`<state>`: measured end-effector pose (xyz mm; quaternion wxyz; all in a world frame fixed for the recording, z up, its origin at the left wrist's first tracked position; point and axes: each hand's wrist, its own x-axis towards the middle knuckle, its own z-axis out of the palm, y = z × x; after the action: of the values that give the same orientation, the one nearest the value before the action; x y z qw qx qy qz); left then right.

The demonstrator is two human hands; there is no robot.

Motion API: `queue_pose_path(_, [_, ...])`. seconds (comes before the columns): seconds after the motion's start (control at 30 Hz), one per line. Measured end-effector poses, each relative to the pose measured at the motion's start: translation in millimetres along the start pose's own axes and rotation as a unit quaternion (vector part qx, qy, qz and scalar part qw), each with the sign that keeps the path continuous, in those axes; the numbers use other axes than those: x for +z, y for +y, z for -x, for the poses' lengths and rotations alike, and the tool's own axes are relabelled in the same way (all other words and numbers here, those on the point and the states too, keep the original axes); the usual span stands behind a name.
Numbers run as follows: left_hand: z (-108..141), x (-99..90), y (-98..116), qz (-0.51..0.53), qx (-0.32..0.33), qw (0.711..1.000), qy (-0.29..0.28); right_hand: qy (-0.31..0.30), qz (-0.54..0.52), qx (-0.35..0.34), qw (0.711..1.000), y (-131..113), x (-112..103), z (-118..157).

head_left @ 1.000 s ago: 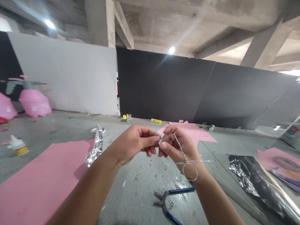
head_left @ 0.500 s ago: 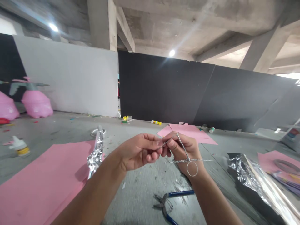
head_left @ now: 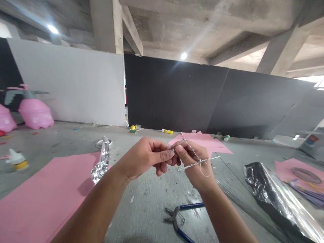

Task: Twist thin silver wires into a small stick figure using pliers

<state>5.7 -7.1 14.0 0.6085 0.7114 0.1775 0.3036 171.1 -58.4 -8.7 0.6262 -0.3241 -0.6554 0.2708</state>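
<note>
A twisted silver wire figure (head_left: 192, 149) with a round loop and two side arms is held between my hands above the table. My left hand (head_left: 149, 157) pinches a wire end between thumb and forefinger. Close against it, my right hand (head_left: 194, 162) grips the wire near its bend, with the loop and crosspiece lying over the back of that hand. On the table below are blue-handled pliers (head_left: 176, 216), their jaws apart, touched by neither hand.
Pink sheets (head_left: 50, 189) and a foil-wrapped piece (head_left: 100, 168) lie left, near a glue bottle (head_left: 17, 160). Silver foil (head_left: 273, 192) and a tape roll (head_left: 306, 175) are at right. A black panel (head_left: 172, 94) stands behind, with a yellow tube (head_left: 167, 131) at its foot.
The wire figure has tilted, its right side arm now pointing upward and its loop turned. Both hands keep their pinch, and my left hand has rolled slightly. The view has shifted a little.
</note>
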Motion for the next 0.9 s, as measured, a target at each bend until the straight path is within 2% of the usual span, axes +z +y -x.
queue_pose_path(0.17, [1,4.9,1,-0.091,0.016,0.996,0.01,0.031,-0.019,0.03,0.999,-1,5,2])
queue_pose_path(0.3, [-2,7.9,-5,-0.032,0.048,0.998,0.012,0.053,-0.061,0.059,0.995,0,6,3])
queue_pose_path(0.43, [-5,8.4,-13,0.07,0.036,0.997,-0.013,0.051,-0.106,0.077,0.99,2,8,3])
queue_pose_path(0.53, [-4,8.6,-15,0.104,0.021,0.994,-0.011,0.042,-0.143,0.079,0.986,3,9,3])
queue_pose_path(0.67, [-1,9.5,-11,0.108,0.001,0.994,-0.01,0.03,-0.167,0.087,0.982,2,11,4])
queue_pose_path(0.9, [3,10.6,-6,0.071,-0.02,0.997,-0.017,0.0,-0.14,0.086,0.986,-7,11,6])
